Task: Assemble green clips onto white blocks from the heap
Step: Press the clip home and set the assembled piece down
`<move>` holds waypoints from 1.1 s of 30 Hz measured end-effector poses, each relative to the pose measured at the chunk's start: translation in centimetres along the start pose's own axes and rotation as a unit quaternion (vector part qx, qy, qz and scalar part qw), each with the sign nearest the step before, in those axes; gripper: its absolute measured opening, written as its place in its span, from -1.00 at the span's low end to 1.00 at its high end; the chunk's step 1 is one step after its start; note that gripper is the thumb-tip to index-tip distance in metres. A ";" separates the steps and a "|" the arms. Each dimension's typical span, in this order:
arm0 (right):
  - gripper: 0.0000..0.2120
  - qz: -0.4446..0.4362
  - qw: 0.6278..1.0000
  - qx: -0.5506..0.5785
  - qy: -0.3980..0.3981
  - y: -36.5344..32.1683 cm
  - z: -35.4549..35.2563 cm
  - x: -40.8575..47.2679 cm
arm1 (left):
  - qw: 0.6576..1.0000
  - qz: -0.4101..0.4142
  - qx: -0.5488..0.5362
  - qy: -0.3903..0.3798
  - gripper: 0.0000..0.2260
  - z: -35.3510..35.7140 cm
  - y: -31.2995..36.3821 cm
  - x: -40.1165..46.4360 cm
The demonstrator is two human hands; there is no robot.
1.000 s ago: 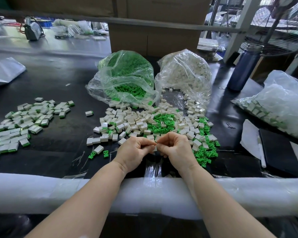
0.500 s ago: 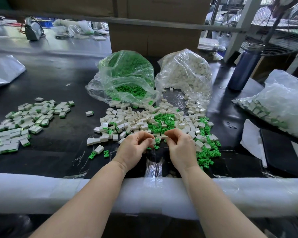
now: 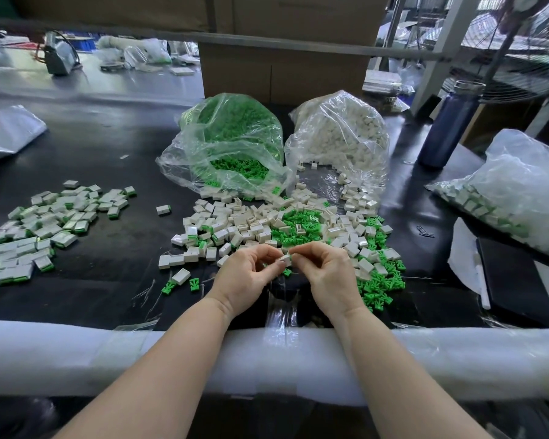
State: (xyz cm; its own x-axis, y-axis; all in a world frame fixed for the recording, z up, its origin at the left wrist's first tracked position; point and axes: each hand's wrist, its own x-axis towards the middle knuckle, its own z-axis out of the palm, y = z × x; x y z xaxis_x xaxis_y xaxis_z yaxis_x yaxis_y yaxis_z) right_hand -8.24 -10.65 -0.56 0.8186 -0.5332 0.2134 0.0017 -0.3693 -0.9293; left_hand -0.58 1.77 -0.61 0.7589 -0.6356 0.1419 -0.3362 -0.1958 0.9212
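While both hands meet just in front of the heap (image 3: pixel 286 229), I see my left hand (image 3: pixel 246 277) and right hand (image 3: pixel 327 274) pinching one white block (image 3: pixel 286 258) between curled fingertips, wrists above the worktop (image 3: pixel 102 160).

A black worktable (image 3: pixel 86 160) carries everything, its near edge wrapped in white foam padding (image 3: pixel 76 359). Cardboard boxes (image 3: pixel 282 71) stand at the far edge; a wire-guarded fan (image 3: pixel 520 68) stands beyond the far right corner.
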 end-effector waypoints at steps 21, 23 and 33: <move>-0.84 0.052 0.995 -0.041 -0.068 0.4 0.0 0.3 | 0.998 -0.007 0.064 -0.001 -0.91 0.2 -0.5 0.0; -0.82 0.052 0.996 -0.042 -0.066 0.4 0.0 0.3 | 0.997 -0.003 0.081 0.005 -0.91 0.3 -0.6 0.0; -0.74 0.043 0.995 -0.037 -0.078 0.3 -0.2 0.2 | 0.993 0.022 0.112 0.006 -0.91 0.2 -0.6 -0.1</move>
State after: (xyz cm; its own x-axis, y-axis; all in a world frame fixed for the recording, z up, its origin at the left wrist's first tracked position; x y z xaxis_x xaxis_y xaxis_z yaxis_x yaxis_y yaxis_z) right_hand -8.18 -11.00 -0.80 0.8934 -0.4424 0.0783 -0.1105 -0.3853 -0.9162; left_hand -0.59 1.77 -1.25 0.7473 -0.6382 0.1851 -0.4835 -0.3311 0.8103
